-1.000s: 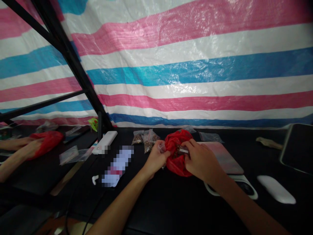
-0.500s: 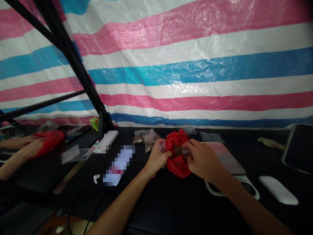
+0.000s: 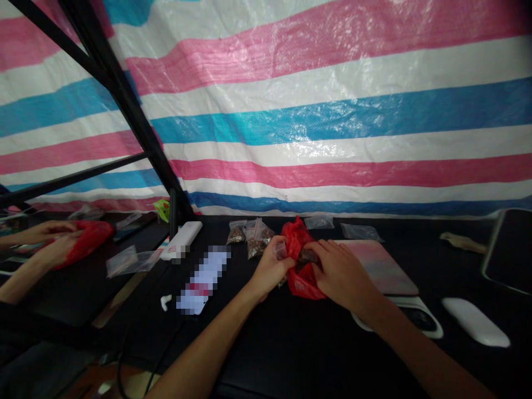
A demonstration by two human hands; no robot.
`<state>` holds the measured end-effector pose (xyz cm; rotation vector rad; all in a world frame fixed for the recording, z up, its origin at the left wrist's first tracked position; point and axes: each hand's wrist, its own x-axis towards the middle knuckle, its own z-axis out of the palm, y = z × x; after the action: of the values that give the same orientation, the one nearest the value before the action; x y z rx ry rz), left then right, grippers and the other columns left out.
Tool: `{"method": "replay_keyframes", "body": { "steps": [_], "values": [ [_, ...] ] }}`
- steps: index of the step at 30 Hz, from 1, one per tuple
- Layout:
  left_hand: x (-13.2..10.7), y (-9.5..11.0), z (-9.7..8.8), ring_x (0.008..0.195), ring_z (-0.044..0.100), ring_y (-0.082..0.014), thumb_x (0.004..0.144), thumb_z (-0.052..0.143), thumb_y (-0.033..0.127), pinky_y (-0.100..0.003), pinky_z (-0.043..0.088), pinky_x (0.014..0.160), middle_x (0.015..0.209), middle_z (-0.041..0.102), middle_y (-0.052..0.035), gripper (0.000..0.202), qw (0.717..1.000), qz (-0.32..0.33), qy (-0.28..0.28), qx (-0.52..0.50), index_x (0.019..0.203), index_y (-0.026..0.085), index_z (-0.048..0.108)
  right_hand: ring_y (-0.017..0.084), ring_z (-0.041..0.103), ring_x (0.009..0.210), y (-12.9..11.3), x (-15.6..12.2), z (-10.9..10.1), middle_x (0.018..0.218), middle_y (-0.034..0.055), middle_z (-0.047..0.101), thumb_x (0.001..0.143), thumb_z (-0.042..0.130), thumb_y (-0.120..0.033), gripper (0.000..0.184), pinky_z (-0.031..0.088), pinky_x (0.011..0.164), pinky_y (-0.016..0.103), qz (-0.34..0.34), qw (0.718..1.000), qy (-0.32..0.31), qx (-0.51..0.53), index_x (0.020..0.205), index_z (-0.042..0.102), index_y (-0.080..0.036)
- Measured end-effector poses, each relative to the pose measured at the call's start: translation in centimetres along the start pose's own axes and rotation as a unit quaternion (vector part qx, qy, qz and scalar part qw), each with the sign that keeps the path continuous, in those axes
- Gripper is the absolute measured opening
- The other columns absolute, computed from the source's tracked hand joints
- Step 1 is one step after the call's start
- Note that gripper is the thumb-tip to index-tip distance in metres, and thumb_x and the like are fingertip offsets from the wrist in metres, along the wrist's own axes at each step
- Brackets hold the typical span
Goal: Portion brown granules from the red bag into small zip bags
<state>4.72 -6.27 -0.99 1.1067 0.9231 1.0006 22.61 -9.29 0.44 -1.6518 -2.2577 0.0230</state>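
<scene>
A red plastic bag [image 3: 305, 285] sits on the black table between my two hands, its top open. Brown pellets lay in it a moment ago; now my right hand mostly hides them. My left hand [image 3: 270, 269] is closed on a small clear zip bag [image 3: 281, 249] at the red bag's left edge, with some brown bits low in it. Over the red bag's mouth, my right hand [image 3: 336, 271] grips a small see-through cup [image 3: 307, 256], which looks dark inside and lies tilted toward the clear bag.
Several filled zip bags [image 3: 255, 238] lie behind my left hand. To the left are a phone [image 3: 203, 282], a white power strip [image 3: 182, 241] and an earbud [image 3: 165, 302]. A pinkish pad [image 3: 382, 269] and a white mouse [image 3: 476, 321] lie right. Another person's hands [image 3: 62, 244] work at far left.
My right hand has moved left with the cup, closer to the clear bag in my left hand. The red bag has been squeezed narrower, and its pellets are now mostly covered.
</scene>
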Motion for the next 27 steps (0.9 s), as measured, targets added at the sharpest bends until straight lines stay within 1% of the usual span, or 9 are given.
{"method": "replay_keyframes", "body": {
  "steps": [4, 7, 9, 12, 14, 16, 20, 23, 27],
  "values": [
    [0.0, -0.2, -0.1, 0.052, 0.052, -0.0095, 0.064, 0.069, 0.014, -0.02, 0.039, 0.052, 0.069, 0.058, 0.0058, 0.045, 1.0, 0.015, 0.011, -0.003, 0.105, 0.023, 0.054, 0.026, 0.062, 0.098, -0.2, 0.1, -0.1, 0.104, 0.0093, 0.071, 0.086, 0.056, -0.012, 0.03, 0.039, 0.088, 0.036, 0.018, 1.0, 0.001, 0.016, 0.113, 0.068, -0.018],
    [0.3, -0.4, -0.4, 0.064, 0.06, -0.0134, 0.068, 0.072, 0.016, -0.023, 0.047, 0.062, 0.074, 0.061, 0.0037, 0.042, 0.999, 0.037, 0.01, 0.024, 0.106, 0.023, 0.055, 0.025, 0.064, 0.095, -0.1, 0.2, -0.2, 0.101, 0.0077, 0.072, 0.085, 0.056, -0.01, 0.029, 0.039, 0.085, 0.035, 0.04, 0.998, 0.012, 0.048, 0.111, 0.066, -0.019],
    [0.6, -0.6, -0.7, 0.08, 0.064, -0.0164, 0.072, 0.073, 0.017, -0.027, 0.051, 0.074, 0.087, 0.065, -0.0001, 0.04, 0.992, 0.099, 0.012, 0.073, 0.108, 0.022, 0.055, 0.024, 0.065, 0.094, 0.1, 0.4, -0.2, 0.1, 0.007, 0.073, 0.085, 0.057, -0.01, 0.03, 0.04, 0.083, 0.034, 0.059, 0.995, 0.016, 0.073, 0.112, 0.065, -0.019],
    [1.1, -0.9, -1.4, 0.099, 0.06, -0.0194, 0.081, 0.07, 0.018, -0.033, 0.048, 0.092, 0.106, 0.063, -0.0055, 0.029, 0.953, 0.23, 0.075, 0.181, 0.107, 0.02, 0.058, 0.025, 0.066, 0.094, 0.5, 0.6, -0.1, 0.1, 0.0072, 0.073, 0.087, 0.057, -0.014, 0.029, 0.042, 0.082, 0.034, 0.086, 0.99, 0.031, 0.108, 0.115, 0.063, -0.02],
    [1.3, -0.9, -1.8, 0.099, 0.057, -0.0194, 0.087, 0.066, 0.019, -0.033, 0.046, 0.094, 0.105, 0.06, -0.0061, 0.021, 0.929, 0.268, 0.113, 0.227, 0.107, 0.02, 0.06, 0.024, 0.066, 0.094, 0.7, 0.7, -0.2, 0.102, 0.007, 0.072, 0.088, 0.057, -0.016, 0.029, 0.044, 0.082, 0.034, 0.094, 0.985, 0.049, 0.135, 0.117, 0.062, -0.021],
    [1.4, -0.9, -1.9, 0.092, 0.056, -0.0184, 0.089, 0.063, 0.02, -0.031, 0.046, 0.089, 0.099, 0.059, -0.0046, 0.019, 0.925, 0.272, 0.119, 0.236, 0.107, 0.02, 0.059, 0.024, 0.066, 0.093, 0.7, 0.8, -0.2, 0.104, 0.006, 0.072, 0.089, 0.056, -0.017, 0.029, 0.046, 0.082, 0.035, 0.092, 0.979, 0.073, 0.168, 0.117, 0.061, -0.022],
    [0.8, -0.6, -1.3, 0.088, 0.056, -0.0176, 0.087, 0.068, 0.019, -0.03, 0.046, 0.084, 0.099, 0.057, -0.003, 0.029, 0.927, 0.279, 0.097, 0.23, 0.114, 0.022, 0.058, 0.023, 0.065, 0.103, 0.0, 0.8, -0.7, 0.115, 0.0055, 0.069, 0.091, 0.055, -0.018, 0.031, 0.049, 0.093, 0.037, 0.031, 0.96, 0.11, 0.255, 0.121, 0.06, -0.024],
    [0.2, -0.6, -0.8, 0.094, 0.057, -0.0191, 0.087, 0.067, 0.018, -0.031, 0.047, 0.089, 0.105, 0.057, -0.0042, 0.038, 0.927, 0.29, 0.065, 0.23, 0.122, 0.024, 0.056, 0.023, 0.062, 0.115, -0.9, 0.4, -1.1, 0.124, 0.0069, 0.066, 0.094, 0.055, -0.019, 0.031, 0.049, 0.102, 0.038, -0.028, 0.952, 0.108, 0.283, 0.124, 0.06, -0.025],
    [-0.3, -0.8, -0.5, 0.108, 0.057, -0.0219, 0.086, 0.066, 0.012, -0.035, 0.046, 0.099, 0.117, 0.057, -0.0066, 0.051, 0.909, 0.33, 0.007, 0.253, 0.133, 0.026, 0.052, 0.021, 0.059, 0.123, -1.6, -0.2, -1.3, 0.132, 0.0072, 0.059, 0.098, 0.048, -0.014, 0.037, 0.047, 0.108, 0.037, -0.093, 0.954, 0.101, 0.266, 0.129, 0.062, -0.028]
  ]
}}
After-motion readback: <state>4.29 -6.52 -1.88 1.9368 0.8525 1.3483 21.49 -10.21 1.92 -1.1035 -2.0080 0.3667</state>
